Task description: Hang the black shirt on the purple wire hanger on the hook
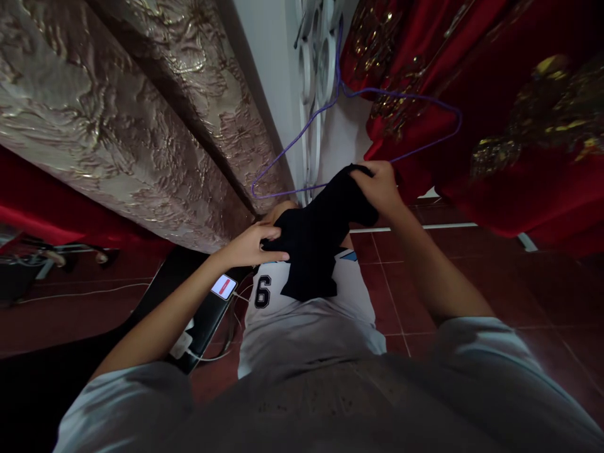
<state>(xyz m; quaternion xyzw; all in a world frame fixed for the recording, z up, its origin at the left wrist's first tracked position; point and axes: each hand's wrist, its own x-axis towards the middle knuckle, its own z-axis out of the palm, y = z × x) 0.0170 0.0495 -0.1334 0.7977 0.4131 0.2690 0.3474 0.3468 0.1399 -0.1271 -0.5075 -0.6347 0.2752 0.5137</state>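
Black, limp cloth (314, 233) is held up over the lap, spread between the two hands and set partly in front of the white shorts (361, 296). Its long axis is slanted, from a raised upper-right end down to a lower edge that hangs nearest the wearer's body. The upper-right end is clamped in the fingers of the right hand (380, 185), by which the cloth is gripped from its outer side; from those fingers, most of it lies down and to the left. At the left edge, the left hand (248, 245) is placed with thumb and forefinger apart and cloth seen between them; whether a fold is pinched underneath cannot be told. Beyond both hands, a purple hanger (401, 94) is suspended, its lower bar partly hidden by the cloth and by the right hand, which is the nearer of the two to it. Whether the cloth and the bar are touching cannot be told from this angle. Red fabric (472, 69) is hung behind the hanger's right arm.
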